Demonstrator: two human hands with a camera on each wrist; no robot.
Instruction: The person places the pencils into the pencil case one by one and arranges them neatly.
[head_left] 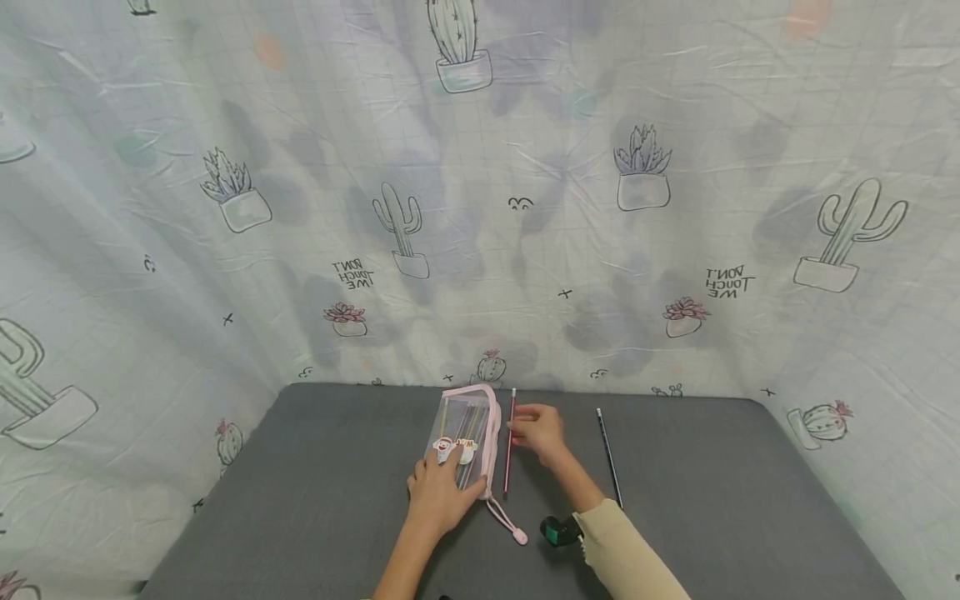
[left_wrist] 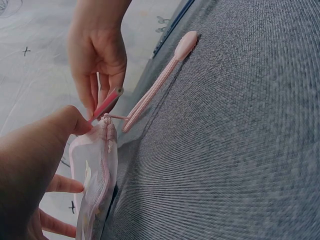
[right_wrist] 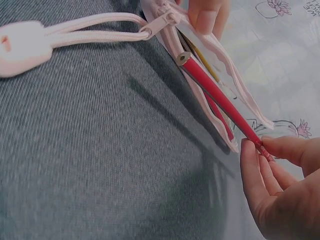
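A clear pencil case [head_left: 492,437] with pink trim and cartoon stickers lies on the grey surface, several pencils inside it. My left hand [head_left: 441,492] holds it from the near side, fingers over the clear face and thumb at the zipper edge. Just right of the case, my right hand [head_left: 538,432] pinches a red pencil [right_wrist: 220,95] near one end between thumb and fingertips. In the right wrist view the zipper stands apart, and the pencil runs alongside the opening, its flat unsharpened end near the zipper pull [right_wrist: 162,22].
A dark pencil [head_left: 609,454] lies to the right, partly behind the right forearm. The case's pink cord [head_left: 504,518] trails toward the front. A black and green device [head_left: 558,531] sits by the right wrist. Cactus-printed sheeting [head_left: 525,250] rises behind the grey surface [head_left: 322,483].
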